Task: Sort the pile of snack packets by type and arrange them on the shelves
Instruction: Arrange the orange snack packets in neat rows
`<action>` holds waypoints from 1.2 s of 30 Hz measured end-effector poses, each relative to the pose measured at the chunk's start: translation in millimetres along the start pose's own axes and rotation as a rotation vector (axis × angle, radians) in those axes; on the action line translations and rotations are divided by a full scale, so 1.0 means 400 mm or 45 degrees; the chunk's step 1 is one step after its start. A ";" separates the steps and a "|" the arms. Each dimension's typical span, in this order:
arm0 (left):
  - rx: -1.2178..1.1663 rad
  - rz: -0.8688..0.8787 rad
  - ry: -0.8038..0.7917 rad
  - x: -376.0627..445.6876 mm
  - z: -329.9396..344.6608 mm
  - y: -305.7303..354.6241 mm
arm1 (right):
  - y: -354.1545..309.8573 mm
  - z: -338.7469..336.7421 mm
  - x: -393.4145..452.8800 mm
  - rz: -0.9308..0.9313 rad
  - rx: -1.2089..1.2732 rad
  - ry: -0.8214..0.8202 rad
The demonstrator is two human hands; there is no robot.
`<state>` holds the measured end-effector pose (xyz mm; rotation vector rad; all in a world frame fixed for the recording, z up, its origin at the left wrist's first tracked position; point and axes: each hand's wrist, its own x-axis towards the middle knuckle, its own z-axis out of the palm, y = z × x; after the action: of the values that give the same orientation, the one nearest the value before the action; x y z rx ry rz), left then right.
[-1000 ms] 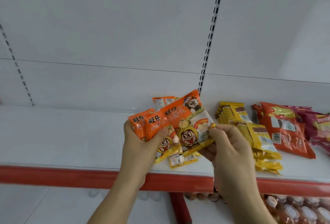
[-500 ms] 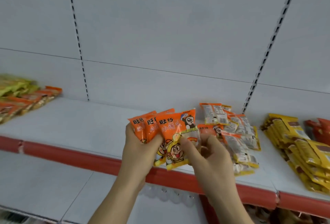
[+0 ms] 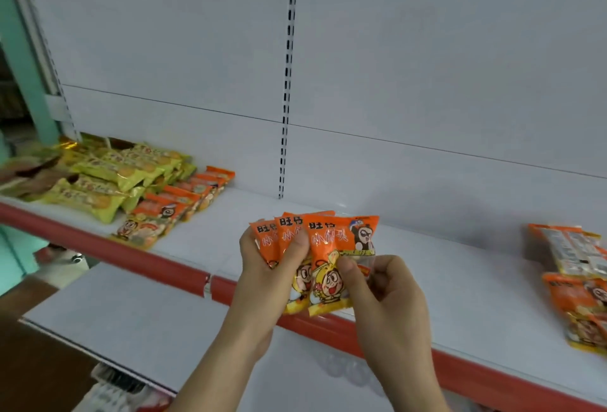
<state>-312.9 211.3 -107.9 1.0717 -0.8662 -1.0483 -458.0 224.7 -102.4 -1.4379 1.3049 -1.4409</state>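
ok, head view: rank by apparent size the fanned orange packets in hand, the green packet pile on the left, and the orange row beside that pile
1. Green packet pile
2. Fanned orange packets: close to the camera, so they only look this big
3. Orange row

The first two are near enough that the order is unsure.

We see that the orange snack packets [image 3: 323, 247] are of glossy plastic film, partly clear. The shelf [image 3: 427, 267] looks like smooth matt white metal, and its red front strip [image 3: 131, 255] seems shiny plastic.
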 end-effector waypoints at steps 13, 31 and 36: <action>0.064 -0.015 0.017 0.297 -0.201 0.064 | 0.018 0.305 0.235 -0.303 -0.111 -0.213; -0.013 0.002 -0.073 0.633 -0.581 0.165 | 0.092 0.697 0.504 -0.041 -0.765 -0.047; -0.035 -0.022 -0.108 0.657 -0.623 0.166 | 0.143 0.732 0.530 0.078 -1.002 -0.167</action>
<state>8.9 33.2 -94.5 1.0194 -0.9095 -1.1235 -209.1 -41.2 -139.1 -1.9080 1.9190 -0.7820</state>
